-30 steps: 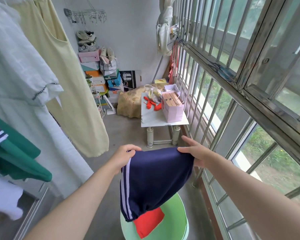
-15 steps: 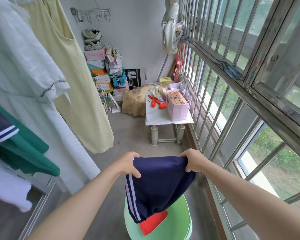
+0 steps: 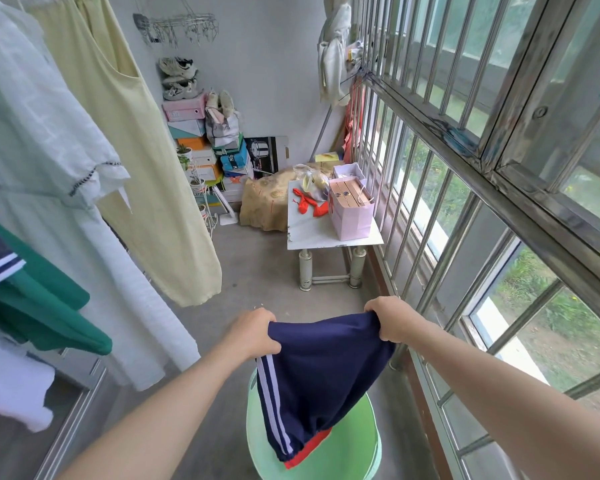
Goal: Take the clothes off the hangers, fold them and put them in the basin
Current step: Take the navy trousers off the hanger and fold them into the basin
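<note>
A navy garment point(image 3: 321, 372) with white side stripes is held stretched by its upper edge. One corner is bunched in the curled fingers of the left hand point(image 3: 253, 336) and the other in those of the right hand point(image 3: 392, 320), so that the cloth hangs flat and, it is judged, can be doubled over neatly. It is kept directly above the green basin point(image 3: 368, 445) at 6 o'clock in the view, probably so that it can be lowered straight in once folded. A red cloth point(image 3: 309, 450) is already laid in the basin, just under the navy hem. At 9 to 11 o'clock a green garment point(image 3: 42, 306), a white garment point(image 3: 49, 140) and a yellow dress point(image 3: 136, 174) are hung, so more of the task is judged to remain. Their hangers are cut off by the top edge. The fingertips are buried in the cloth, most of the red cloth and the basin's far rim are covered by the navy garment, and it cannot be told whether that garment is shorts or doubled trousers.
</note>
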